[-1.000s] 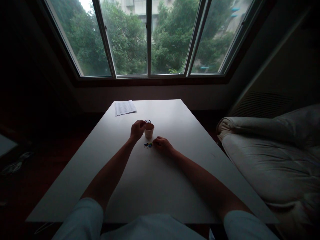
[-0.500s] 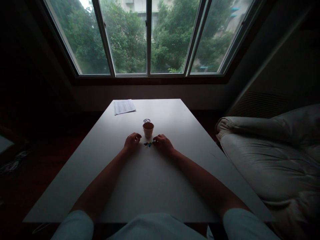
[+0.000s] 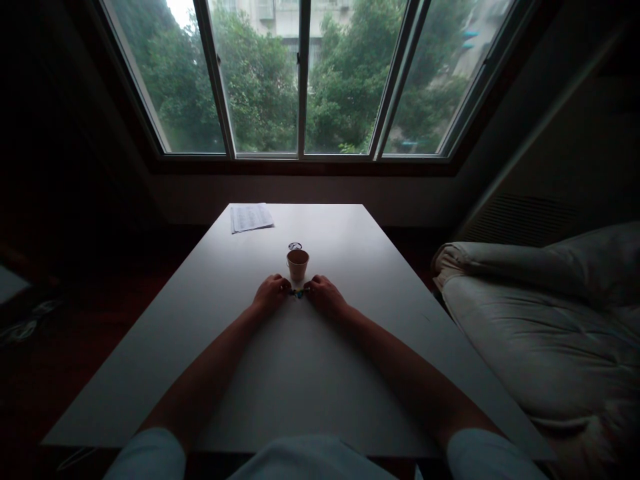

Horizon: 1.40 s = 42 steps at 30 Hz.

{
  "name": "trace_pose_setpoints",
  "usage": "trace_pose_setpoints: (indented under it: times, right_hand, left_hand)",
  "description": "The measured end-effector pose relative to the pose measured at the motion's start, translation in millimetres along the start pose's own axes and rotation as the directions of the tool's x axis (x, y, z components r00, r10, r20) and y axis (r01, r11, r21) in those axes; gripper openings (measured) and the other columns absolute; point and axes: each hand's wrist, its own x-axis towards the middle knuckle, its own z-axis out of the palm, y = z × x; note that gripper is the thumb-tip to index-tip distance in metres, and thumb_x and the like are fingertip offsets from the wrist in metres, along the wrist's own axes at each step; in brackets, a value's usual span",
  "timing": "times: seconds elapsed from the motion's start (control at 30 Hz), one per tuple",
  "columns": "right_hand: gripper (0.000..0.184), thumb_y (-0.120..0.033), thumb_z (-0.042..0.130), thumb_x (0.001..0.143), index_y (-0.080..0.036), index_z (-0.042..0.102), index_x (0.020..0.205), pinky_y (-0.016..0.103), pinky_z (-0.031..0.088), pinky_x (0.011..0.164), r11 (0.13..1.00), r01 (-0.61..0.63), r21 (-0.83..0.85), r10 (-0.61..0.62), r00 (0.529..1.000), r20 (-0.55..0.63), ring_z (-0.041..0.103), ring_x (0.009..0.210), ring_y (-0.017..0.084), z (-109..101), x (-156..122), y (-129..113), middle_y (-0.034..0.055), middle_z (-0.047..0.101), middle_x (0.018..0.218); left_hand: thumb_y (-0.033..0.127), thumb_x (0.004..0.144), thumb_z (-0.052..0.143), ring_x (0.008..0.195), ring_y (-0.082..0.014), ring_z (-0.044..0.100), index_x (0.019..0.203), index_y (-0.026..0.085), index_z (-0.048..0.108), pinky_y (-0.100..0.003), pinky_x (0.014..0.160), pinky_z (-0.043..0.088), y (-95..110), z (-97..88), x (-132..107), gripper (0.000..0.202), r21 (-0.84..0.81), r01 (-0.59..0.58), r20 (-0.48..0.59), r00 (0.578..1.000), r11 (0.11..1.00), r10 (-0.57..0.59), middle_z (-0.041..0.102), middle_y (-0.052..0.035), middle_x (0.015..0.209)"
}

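Note:
A paper cup stands upright near the middle of the white table, its mouth upward. Just in front of it lies a little heap of small coloured pieces, blue and yellowish among them, too small to name. From the left, my left hand reaches the heap with bent fingers pressed together at the pieces. My right hand is at the heap's other side, fingertips pinched low by the tabletop. What either hand pinches is hidden.
Behind the cup is a small round dark-rimmed object. Printed sheets lie at the table's far left corner. To the right of the table stands a padded, cloth-covered seat. A window is beyond the far edge.
My left hand has moved right, to the coloured pieces, and its fingers have closed. The right hand stays at the heap. The whole view has shifted slightly.

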Motion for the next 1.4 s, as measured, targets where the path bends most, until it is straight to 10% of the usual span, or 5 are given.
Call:
trace_pose_setpoints:
  times: [0.93, 1.4]
  right_hand:
    - [0.016, -0.012, 0.053, 0.086, -0.018, 0.064, 0.096, 0.023, 0.037, 0.072, 0.996, 0.007, 0.093, -0.01, 0.999, 0.035, 0.056, 0.082, 0.015, -3.9, 4.7, 1.1, 0.0054, 0.064, 0.094]
    - [0.01, -0.018, 0.054, 0.086, -0.018, 0.062, 0.092, 0.024, 0.042, 0.067, 0.928, 0.079, 0.363, 0.022, 0.963, -0.268, 0.053, 0.07, 0.013, -35.0, 36.8, -6.7, 0.0028, 0.064, 0.085]
  left_hand:
    - [0.026, 0.089, 0.061, 0.088, -0.0172, 0.058, 0.094, 0.022, 0.074, -0.029, 0.077, 0.046, 9.7, -5.5, -2.2, 0.014, 0.016, -0.024, 0.027, 0.999, 1.0, 0.024, 0.064, -0.0059, 0.095]
    - [0.035, 0.082, 0.069, 0.101, -0.024, 0.057, 0.108, 0.024, 0.07, -0.035, 0.088, 0.046, 29.5, -8.7, -6.0, 0.029, 0.084, -0.069, 0.103, 0.993, 0.994, 0.06, 0.062, -0.0083, 0.107]
